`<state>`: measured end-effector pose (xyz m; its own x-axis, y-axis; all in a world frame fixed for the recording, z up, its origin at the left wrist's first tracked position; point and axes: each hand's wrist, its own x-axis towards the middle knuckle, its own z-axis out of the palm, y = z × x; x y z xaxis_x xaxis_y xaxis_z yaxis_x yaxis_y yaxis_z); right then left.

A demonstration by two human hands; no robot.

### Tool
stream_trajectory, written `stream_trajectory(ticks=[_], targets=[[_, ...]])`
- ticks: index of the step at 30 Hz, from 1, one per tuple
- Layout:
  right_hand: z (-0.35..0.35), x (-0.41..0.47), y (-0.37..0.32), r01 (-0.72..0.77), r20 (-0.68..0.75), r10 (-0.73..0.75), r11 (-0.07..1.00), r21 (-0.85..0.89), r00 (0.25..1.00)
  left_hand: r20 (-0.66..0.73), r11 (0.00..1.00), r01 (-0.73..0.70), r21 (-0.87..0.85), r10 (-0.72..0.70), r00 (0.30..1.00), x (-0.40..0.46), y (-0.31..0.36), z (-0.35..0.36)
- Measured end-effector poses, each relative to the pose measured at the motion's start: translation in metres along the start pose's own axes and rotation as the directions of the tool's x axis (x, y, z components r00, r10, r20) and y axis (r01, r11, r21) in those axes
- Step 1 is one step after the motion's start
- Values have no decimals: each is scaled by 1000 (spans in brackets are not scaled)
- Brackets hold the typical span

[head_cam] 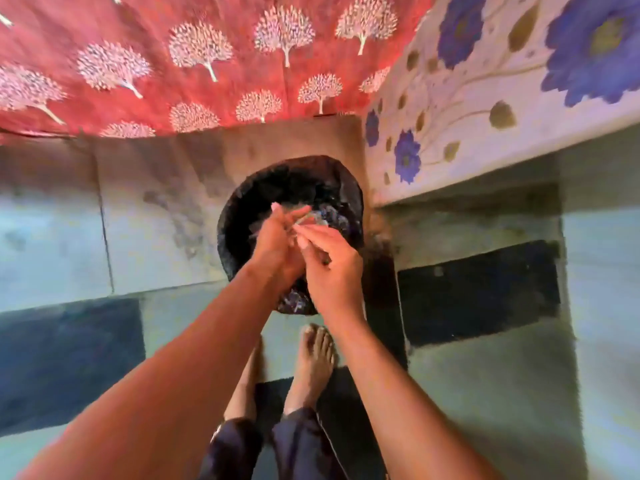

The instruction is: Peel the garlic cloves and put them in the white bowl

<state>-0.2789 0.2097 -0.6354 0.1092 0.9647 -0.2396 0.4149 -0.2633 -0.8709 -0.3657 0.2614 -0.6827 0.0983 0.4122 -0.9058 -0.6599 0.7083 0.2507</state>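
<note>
Here both hands meet directly above the black-lined bin [242, 209]; left hand [277, 244] flat, fingers straight, right hand [329, 268] brushing across its palm, pinching pale garlic skin [306, 218], blurred. Skin lies over the bin; white bowl unseen

I have one view only, from the head, looking steeply down past both forearms to the tiled floor [485, 393] (bare feet [313, 355] directly beneath); wide-angle, close to the hands.
</note>
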Motion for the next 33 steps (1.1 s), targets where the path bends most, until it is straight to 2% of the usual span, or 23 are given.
stream_trajectory(ticks=[3,4,6,8,11,12,14,16,17,19,20,21,22,24,25,26,27,29,31,33], targets=[[22,11,42,-27,233,46,996,-84,971,19,999,0,-35,1,1000,13,-1,-11],[22,17,52,-51,258,88,988,-149,962,32,999,-2,-53,4,999,11,0,-13],[20,31,63,-135,200,197,948,-287,960,54,996,-13,-89,18,998,13,-2,-21],[20,38,59,-103,201,155,963,-248,967,29,995,-15,-95,18,999,12,1,-25],[29,30,46,31,446,26,992,-119,895,92,996,18,-93,-10,996,4,10,-20],[32,30,46,18,455,38,993,-118,890,104,999,1,-45,4,995,-1,13,-18],[35,37,51,-99,342,150,982,-163,927,121,992,-66,108,53,991,-16,10,-6],[40,44,40,-287,231,306,951,-113,923,134,889,-226,399,187,973,-20,5,-3],[41,45,33,-391,204,383,921,-2,901,154,816,-298,495,255,954,-19,2,-3],[43,39,16,-496,212,453,831,253,866,60,817,-271,509,280,958,-8,5,-9],[41,33,8,-462,202,416,817,345,887,-29,838,-204,506,253,967,-1,7,-13],[37,27,5,-380,180,336,849,367,924,-85,866,-136,481,201,976,2,12,-12],[32,21,4,-266,182,218,914,308,959,-90,918,-59,392,102,991,4,14,-10],[30,22,16,3,235,-10,1000,28,972,0,981,50,188,-50,999,3,17,-5],[30,27,27,99,259,-60,985,-139,964,58,987,66,144,-75,995,-3,18,-2],[26,30,35,102,268,-33,964,-247,963,76,986,43,161,-56,996,-10,17,0],[21,31,36,34,250,39,959,-280,967,77,984,15,177,-29,997,-21,17,2],[9,27,20,-53,156,93,969,-241,983,1,948,-107,298,112,994,-46,17,-1],[-13,13,-16,-61,36,70,978,-201,997,-54,888,-181,422,223,973,-84,22,4],[-41,-12,-67,-51,-39,46,990,-135,998,-24,846,-219,487,264,964,-139,31,15]])
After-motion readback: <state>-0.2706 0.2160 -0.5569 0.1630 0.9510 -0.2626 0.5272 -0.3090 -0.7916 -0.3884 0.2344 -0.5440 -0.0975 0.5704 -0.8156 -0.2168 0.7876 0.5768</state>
